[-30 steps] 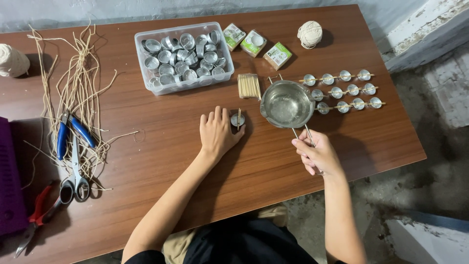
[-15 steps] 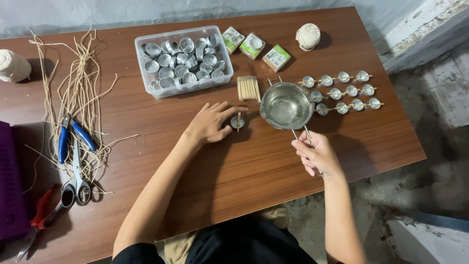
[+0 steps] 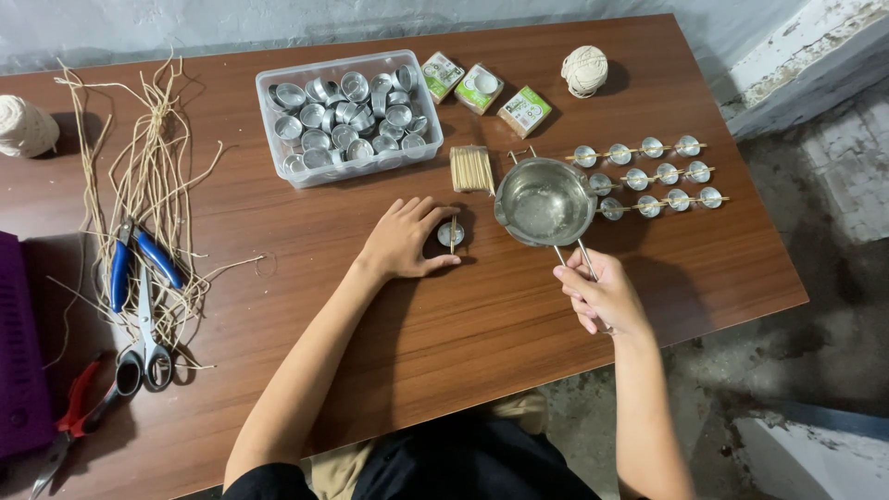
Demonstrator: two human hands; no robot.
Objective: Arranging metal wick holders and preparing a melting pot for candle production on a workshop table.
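My left hand (image 3: 404, 240) curls around a small metal tealight cup (image 3: 450, 233) that stands on the brown table (image 3: 278, 222), thumb below it and fingers above; a thin wooden stick lies across the cup. My right hand (image 3: 602, 294) grips the wire handle of a small steel pot (image 3: 544, 201) holding clear liquid, just right of the cup. Three rows of filled cups (image 3: 648, 173), each row bridged by a stick, lie to the right of the pot.
A clear plastic tub (image 3: 347, 116) of empty cups sits behind, with a bundle of sticks (image 3: 471, 168), three small boxes (image 3: 482, 86) and a twine ball (image 3: 585, 68). Cut strings (image 3: 139, 176), blue pliers (image 3: 139, 259), scissors (image 3: 148, 338) and red pliers (image 3: 79, 403) lie left.
My left hand swung from covering the cup's left side to stretching out, then closed around the cup with thumb and fingers. My right hand and the pot stayed put.
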